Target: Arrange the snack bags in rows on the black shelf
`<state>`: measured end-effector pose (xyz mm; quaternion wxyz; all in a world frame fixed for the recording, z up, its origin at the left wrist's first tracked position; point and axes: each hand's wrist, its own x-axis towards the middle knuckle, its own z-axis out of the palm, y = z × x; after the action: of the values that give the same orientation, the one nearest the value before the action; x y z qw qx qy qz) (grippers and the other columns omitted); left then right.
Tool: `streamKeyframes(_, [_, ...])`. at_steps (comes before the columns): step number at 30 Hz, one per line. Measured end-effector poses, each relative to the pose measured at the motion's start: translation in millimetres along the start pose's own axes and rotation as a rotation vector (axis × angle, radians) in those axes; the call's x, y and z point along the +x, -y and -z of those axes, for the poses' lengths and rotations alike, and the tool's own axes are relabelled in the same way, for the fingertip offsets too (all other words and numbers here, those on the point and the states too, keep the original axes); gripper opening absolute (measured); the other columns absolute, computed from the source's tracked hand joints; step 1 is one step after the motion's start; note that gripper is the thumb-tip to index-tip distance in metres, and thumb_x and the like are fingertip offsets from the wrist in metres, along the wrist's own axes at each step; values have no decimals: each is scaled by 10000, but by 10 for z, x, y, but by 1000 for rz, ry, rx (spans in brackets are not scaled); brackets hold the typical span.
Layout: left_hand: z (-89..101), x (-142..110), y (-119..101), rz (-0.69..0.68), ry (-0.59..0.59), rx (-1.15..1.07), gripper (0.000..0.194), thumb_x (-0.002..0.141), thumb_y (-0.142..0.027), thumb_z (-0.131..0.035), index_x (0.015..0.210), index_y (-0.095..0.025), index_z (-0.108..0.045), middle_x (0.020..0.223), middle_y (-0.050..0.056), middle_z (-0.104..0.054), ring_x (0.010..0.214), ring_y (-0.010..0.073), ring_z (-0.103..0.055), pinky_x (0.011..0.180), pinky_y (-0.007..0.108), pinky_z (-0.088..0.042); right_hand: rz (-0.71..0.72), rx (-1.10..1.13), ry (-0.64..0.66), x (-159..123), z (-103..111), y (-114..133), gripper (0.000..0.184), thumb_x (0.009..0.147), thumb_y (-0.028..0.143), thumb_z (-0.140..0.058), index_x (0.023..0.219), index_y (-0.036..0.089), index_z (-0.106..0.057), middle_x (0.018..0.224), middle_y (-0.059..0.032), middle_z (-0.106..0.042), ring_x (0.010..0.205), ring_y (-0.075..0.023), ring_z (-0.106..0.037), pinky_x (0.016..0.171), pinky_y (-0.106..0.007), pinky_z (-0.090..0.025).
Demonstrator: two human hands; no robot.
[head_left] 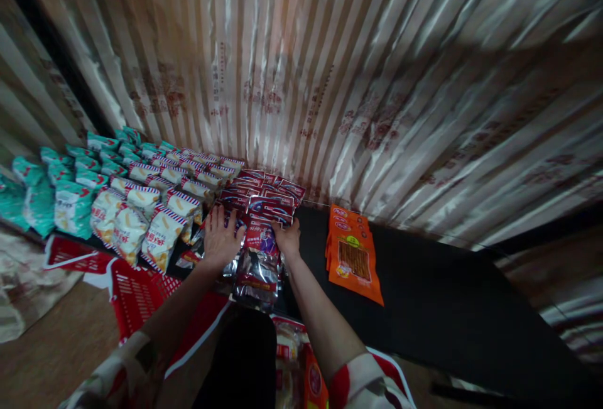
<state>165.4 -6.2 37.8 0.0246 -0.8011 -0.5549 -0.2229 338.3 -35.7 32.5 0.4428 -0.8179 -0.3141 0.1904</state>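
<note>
My left hand (pixel 220 237) lies flat, fingers spread, on the left side of a pile of dark red snack packets (pixel 259 258) on a black table (pixel 424 296). At the pile's right edge, my right hand (pixel 287 239) has its fingers closed on a red packet. More rows of the same red packets (pixel 264 198) lie just beyond both hands, against the curtain.
White and blue chip bags (pixel 155 220) and teal bags (pixel 70 195) fill the table to the left. A stack of orange packets (pixel 353 258) lies to the right. Red baskets (pixel 136 296) stand below left. A striped curtain (pixel 330 82) hangs behind. More packets (pixel 301 365) sit near my lap.
</note>
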Motion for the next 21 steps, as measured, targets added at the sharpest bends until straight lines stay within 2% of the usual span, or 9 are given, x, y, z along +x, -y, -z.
streamKeyframes(4, [123, -160, -148, -103, -62, -65, 522, 893, -378, -412, 1338, -107, -448, 1459, 210, -305, 1378, 352, -198, 1081, 520, -233, -68, -15, -25, -158, 155, 18, 854, 734, 543, -541, 1393, 51, -307, 1335, -248, -437, 1229, -325, -443, 989, -396, -351])
streamKeyframes(9, [187, -570, -391, -328, -11, -157, 532, 877, -412, -446, 1361, -191, -426, 1461, 161, -329, 1381, 334, -204, 1077, 513, -251, 21, 100, -32, -370, 308, -202, 736, 781, 579, -458, 1329, 90, -419, 1302, -197, -485, 1185, -278, -484, 976, -354, -362])
streamKeyframes(13, [104, -760, -453, -360, 21, -163, 603, 844, -427, -487, 1383, -175, -390, 1468, 164, -313, 1377, 347, -207, 1072, 514, -259, 48, 126, -56, -476, 339, -350, 596, 824, 523, -402, 1240, 109, -505, 1244, -173, -538, 1130, -244, -521, 935, -328, -388])
streamKeyframes(21, [-40, -774, -451, -354, -23, -151, 571, 834, -377, -500, 1360, -171, -423, 1454, 174, -335, 1357, 351, -261, 1059, 520, -274, 140, 61, 40, -431, 253, -436, 364, 786, 363, -475, 1060, 177, -626, 1060, -87, -650, 985, -204, -590, 875, -322, -433])
